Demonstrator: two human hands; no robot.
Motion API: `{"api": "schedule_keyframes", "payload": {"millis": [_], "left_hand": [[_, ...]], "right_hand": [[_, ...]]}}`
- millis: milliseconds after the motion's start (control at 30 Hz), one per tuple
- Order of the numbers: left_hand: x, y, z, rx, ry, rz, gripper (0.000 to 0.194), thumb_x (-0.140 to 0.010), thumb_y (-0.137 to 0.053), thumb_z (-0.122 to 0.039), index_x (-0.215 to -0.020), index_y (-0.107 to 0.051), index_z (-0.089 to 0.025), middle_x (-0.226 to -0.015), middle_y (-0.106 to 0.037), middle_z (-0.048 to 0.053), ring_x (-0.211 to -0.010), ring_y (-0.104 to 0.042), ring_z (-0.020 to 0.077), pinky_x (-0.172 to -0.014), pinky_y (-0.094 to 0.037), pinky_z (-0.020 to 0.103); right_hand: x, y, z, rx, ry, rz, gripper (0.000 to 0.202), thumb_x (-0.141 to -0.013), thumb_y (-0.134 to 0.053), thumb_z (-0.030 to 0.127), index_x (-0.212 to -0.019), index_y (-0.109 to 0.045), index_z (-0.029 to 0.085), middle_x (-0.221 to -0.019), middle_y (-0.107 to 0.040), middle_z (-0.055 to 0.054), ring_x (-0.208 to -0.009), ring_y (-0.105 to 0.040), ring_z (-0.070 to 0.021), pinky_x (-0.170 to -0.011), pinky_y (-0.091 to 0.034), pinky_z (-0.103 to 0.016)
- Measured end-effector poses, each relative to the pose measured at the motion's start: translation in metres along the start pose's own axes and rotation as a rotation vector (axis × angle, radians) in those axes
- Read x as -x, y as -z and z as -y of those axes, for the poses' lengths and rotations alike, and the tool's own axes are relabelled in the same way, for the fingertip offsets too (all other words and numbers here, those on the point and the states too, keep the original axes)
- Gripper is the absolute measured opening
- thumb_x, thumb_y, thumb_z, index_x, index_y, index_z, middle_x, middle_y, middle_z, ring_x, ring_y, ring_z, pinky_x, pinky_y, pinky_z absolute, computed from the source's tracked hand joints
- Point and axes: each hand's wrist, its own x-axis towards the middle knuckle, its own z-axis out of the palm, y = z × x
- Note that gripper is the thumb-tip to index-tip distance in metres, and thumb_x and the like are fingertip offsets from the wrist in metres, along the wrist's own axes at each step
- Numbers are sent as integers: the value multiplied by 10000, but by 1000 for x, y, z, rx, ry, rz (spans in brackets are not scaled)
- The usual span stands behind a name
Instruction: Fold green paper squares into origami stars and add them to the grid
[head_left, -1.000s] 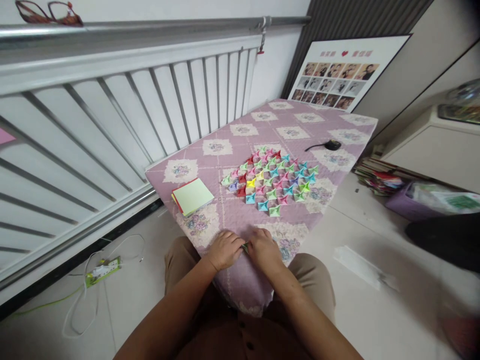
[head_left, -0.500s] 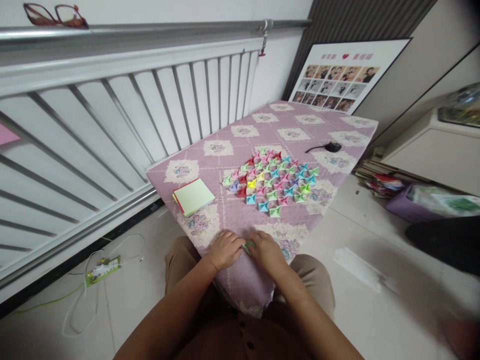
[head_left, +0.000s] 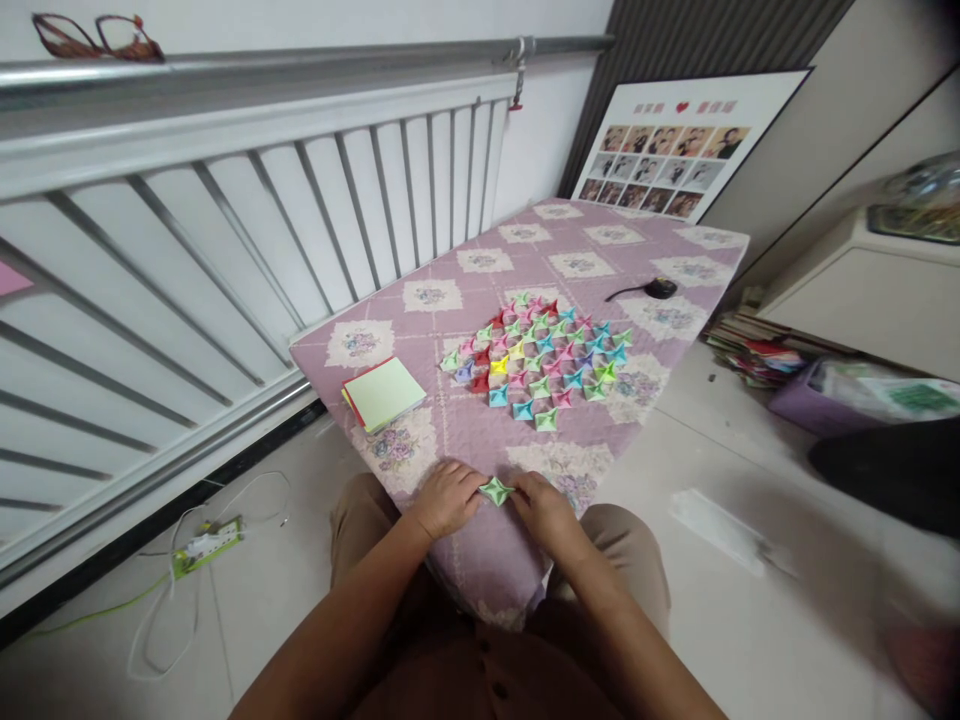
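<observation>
A small green folded paper piece (head_left: pixel 496 491) lies between my hands near the front end of the cloth-covered table. My left hand (head_left: pixel 450 498) pinches its left tip, and my right hand (head_left: pixel 541 508) pinches its right tip. Beyond them, several folded paper pieces (head_left: pixel 538 364) in green, pink, blue, red, yellow and purple stand close together in slanting rows. To the left sits a stack of square paper sheets (head_left: pixel 385 393), pale green on top with red and yellow edges showing.
A black object with a strap (head_left: pixel 660 288) lies on the table's (head_left: pixel 480 550) far right part. A white radiator (head_left: pixel 277 220) runs along the left side. A photo board (head_left: pixel 675 150) leans behind the table. A power strip (head_left: pixel 210 543) is on the floor.
The green folded piece, mostly covered by my fingers before, now shows fully, spread in a four-pointed shape. My right hand has shifted slightly right, and the view has moved a little.
</observation>
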Motion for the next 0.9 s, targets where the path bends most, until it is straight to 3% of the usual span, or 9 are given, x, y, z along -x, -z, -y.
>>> {"api": "schedule_keyframes", "payload": {"millis": [233, 367, 467, 600, 800, 900], "left_hand": [[-1, -4, 1, 27, 20, -18, 230, -840, -522, -174, -1058, -586, -210, -1022, -633, 42, -986, -527, 194, -908, -408, 349], [0, -7, 3, 32, 36, -30, 256, -823, -501, -143, -1052, -592, -212, -1010, -634, 48, -978, -531, 198, -890, -421, 356], [0, -8, 4, 38, 48, -41, 264, -822, -489, -133, -1052, -594, -210, -1006, -635, 48, -975, -531, 199, -885, -427, 351], [0, -9, 6, 35, 70, -26, 257, -835, -475, -132, -1045, -598, -213, -993, -637, 45, -975, -531, 200, -895, -427, 359], [0, -7, 6, 43, 73, -41, 251, -843, -468, -128, -1046, -597, -199, -991, -636, 51, -972, -533, 202, -898, -430, 360], [0, -7, 5, 41, 73, -38, 245, -846, -466, -131, -1043, -596, -195, -985, -633, 50, -972, -528, 202, -900, -430, 359]], "right_hand": [[-12, 8, -10, 29, 85, 9, 214, -820, -447, 122, -859, -648, 182, -854, -589, -39, -818, -571, -151, -774, -444, -261], [-11, 14, -12, 45, 49, -61, 251, -810, -456, 125, -980, -631, 182, -915, -595, -53, -866, -576, -166, -796, -446, -276], [-3, 13, -2, 40, 41, -110, 174, -837, -466, 174, -904, -626, 189, -857, -589, -48, -800, -582, -164, -743, -450, -267], [9, 2, 16, 48, 63, -132, 157, -864, -467, 208, -782, -601, 207, -773, -571, -35, -731, -571, -159, -690, -446, -255], [11, -21, 28, 116, 63, -152, 141, -876, -491, 235, -963, -597, 200, -895, -598, -57, -803, -584, -177, -736, -461, -276], [8, -25, 27, 208, 86, -131, 138, -885, -476, 210, -920, -609, 204, -869, -591, -55, -818, -575, -182, -746, -453, -279]]}}
